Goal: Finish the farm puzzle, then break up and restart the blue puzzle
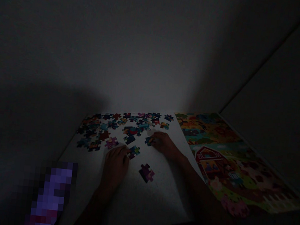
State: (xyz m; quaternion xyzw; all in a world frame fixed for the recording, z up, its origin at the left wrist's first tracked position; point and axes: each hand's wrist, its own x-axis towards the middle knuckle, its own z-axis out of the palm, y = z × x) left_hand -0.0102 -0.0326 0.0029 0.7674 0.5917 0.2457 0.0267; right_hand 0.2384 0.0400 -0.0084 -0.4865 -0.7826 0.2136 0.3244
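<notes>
My left hand (pixel 115 164) rests on the white table with its fingers curled. Its thumb and index finger close on the edge of a blue, green and yellow puzzle piece (pixel 134 152). Further up, my right hand (pixel 164 143) pinches another blue-green puzzle piece (pixel 149 140) at the tabletop. Between my hands and nearer to me lies a purple pair of joined-looking pieces (pixel 146 172), apart from both. A pink-purple piece (pixel 111 143) sits just beyond my left fingers, and a dark blue piece (pixel 129 139) is to its right. Dim light hides the fingertips partly.
Many loose puzzle pieces (pixel 91 131) cover the table's far left and back. On the right lies a colourful farm-and-animal picture sheet (pixel 225 163). A pale wall (pixel 156 56) stands behind the white table (pixel 129 203). Something blurred and purple (pixel 52 191) is at lower left.
</notes>
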